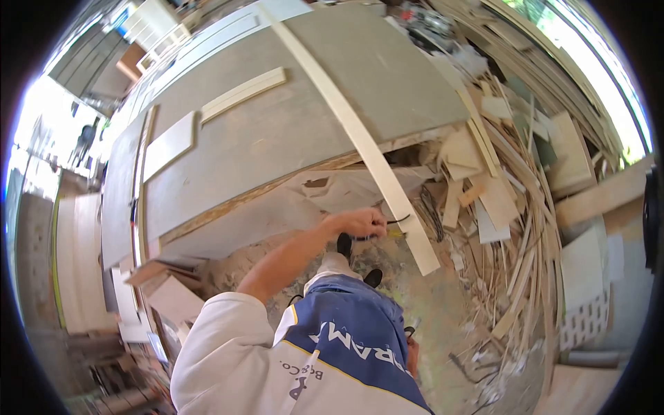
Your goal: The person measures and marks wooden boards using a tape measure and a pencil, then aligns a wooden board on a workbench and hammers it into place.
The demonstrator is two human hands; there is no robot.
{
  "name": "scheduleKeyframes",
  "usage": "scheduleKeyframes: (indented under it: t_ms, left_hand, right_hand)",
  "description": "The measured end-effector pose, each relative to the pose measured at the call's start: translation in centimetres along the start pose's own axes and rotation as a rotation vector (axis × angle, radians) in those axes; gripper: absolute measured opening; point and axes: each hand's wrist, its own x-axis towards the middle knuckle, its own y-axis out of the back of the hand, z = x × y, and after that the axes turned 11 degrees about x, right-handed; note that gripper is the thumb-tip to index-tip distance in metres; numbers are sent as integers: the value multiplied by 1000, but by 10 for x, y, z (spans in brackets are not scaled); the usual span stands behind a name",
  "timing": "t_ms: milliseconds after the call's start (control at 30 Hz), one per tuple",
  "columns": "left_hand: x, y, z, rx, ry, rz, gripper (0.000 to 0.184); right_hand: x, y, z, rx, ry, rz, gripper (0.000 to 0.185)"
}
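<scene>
"Where is the left hand (361, 223)?"

"Out in front of the body, beside the long pale wooden board (351, 128). It is curled into a fist, with a thin, dark, curved item (400, 220) sticking out past the knuckles and over the board in this view. I cannot tell whether that item touches the wood."

"And the right hand (413, 356)?"

"Low by the hip, mostly hidden behind the blue-and-white shirt (346, 332). Something dark (409, 332) shows next to it, but I cannot tell how the fingers are set or whether they hold it."

"How does the board lie?"

"Slantwise across the big grey panel (394, 76), its near end jutting past the panel's edge above the dusty floor (443, 325)."

"Anything else on the panel?"

"A short pale wooden strip (243, 95) and a white rectangular piece (170, 145), both left of the board, with a long narrow strip (144, 159) further left."

"And to the right?"

"A jumbled heap of wooden offcuts (508, 277) beside the panel, spilling along the floor."
</scene>
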Motion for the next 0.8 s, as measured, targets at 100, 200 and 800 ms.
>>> scheduleKeyframes:
  t_ms: [100,200,800]
  left_hand:
    - [-53,-28,-15,-75,108,128,18]
    - [-110,-58,-50,-272,225,199,16]
    - [-388,-211,-185,-634,941,903,25]
  right_hand:
    - [-33,-20,-59,54,-89,-63,7]
    - [-12,-18,-63,45,-95,-213,9]
    - [137,-228,5,-1317,725,-467,25]
